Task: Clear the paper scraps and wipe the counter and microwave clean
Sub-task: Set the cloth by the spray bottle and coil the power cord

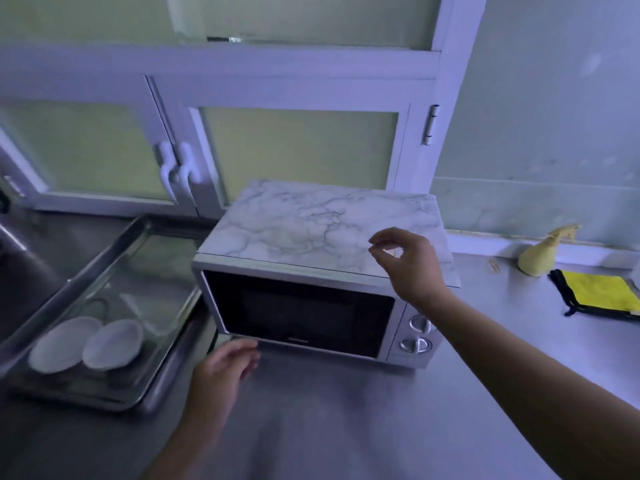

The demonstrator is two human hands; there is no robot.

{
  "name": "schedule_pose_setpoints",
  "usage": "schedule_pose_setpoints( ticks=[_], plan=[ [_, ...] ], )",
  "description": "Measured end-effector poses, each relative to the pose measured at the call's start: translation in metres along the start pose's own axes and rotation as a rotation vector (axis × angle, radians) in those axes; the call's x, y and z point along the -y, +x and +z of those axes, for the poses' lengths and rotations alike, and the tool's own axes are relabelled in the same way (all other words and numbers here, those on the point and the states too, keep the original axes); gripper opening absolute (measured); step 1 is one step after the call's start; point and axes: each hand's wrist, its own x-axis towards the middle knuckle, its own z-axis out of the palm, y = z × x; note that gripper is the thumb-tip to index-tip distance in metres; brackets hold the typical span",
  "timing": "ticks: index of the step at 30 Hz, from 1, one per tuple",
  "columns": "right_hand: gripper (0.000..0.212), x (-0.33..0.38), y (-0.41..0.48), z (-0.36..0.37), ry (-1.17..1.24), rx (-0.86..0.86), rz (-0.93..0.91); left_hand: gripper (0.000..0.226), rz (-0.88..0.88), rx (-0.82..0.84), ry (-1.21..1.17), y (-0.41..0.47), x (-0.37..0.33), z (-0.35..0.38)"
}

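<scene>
A silver microwave (301, 306) with a dark door and a marble-patterned top (304, 223) stands on the steel counter (346, 410). My right hand (405, 261) hovers over the right part of that top, with its thumb and fingers curled into a pinch. A tiny tan paper scrap (395, 253) shows inside the pinch. My left hand (225, 368) is blurred, low at the microwave's front left corner, with loosely curled fingers and nothing in it. Another small scrap (494, 265) lies on the counter to the right.
A folded yellow cloth (599, 289) and a yellow spray bottle (543, 254) sit at the far right by the wall. Left of the microwave a metal tray (162, 386) holds two white dishes (86, 341). A sink (20, 271) lies beyond it.
</scene>
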Motion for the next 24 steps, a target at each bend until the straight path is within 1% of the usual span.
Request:
schedule_pose_setpoints(
  ticks=[3, 5, 7, 9, 10, 12, 13, 16, 18, 19, 21, 24],
  plan=[
    [0.017, 0.022, 0.017, 0.049, -0.208, -0.007, -0.038, 0.020, -0.060, -0.030, 0.202, 0.028, 0.039, -0.056],
    [0.022, 0.031, 0.026, 0.080, -0.320, 0.054, -0.039, 0.021, -0.074, 0.009, 0.369, 0.042, 0.058, -0.081],
    [0.027, 0.032, 0.030, 0.105, -0.252, 0.124, 0.061, 0.025, -0.019, 0.133, 0.534, 0.053, 0.067, -0.096],
    [0.027, 0.030, 0.029, 0.117, -0.139, 0.099, 0.144, 0.031, 0.062, 0.238, 0.595, 0.064, 0.070, -0.104],
    [0.027, 0.029, 0.027, 0.116, -0.079, 0.092, 0.159, 0.032, 0.098, 0.261, 0.603, 0.069, 0.071, -0.108],
    [0.033, 0.028, 0.025, 0.109, 0.064, 0.077, 0.181, 0.031, 0.133, 0.258, 0.603, 0.081, 0.072, -0.113],
    [0.034, 0.027, 0.025, 0.104, 0.088, 0.048, 0.185, 0.031, 0.130, 0.249, 0.609, 0.088, 0.072, -0.115],
    [0.032, 0.025, 0.024, 0.099, 0.107, -0.058, 0.224, 0.029, 0.093, 0.236, 0.690, 0.114, 0.076, -0.117],
    [0.033, 0.023, 0.025, 0.103, 0.108, -0.172, 0.269, 0.031, 0.032, 0.246, 0.809, 0.131, 0.078, -0.117],
    [0.034, 0.021, 0.026, 0.106, 0.071, -0.237, 0.297, 0.033, -0.007, 0.261, 0.893, 0.138, 0.079, -0.117],
    [0.037, 0.018, 0.028, 0.114, -0.105, -0.307, 0.321, 0.040, -0.086, 0.308, 1.008, 0.149, 0.081, -0.115],
    [0.035, 0.014, 0.033, 0.131, -0.453, -0.235, 0.264, 0.049, -0.141, 0.346, 1.048, 0.162, 0.086, -0.107]
  ],
)
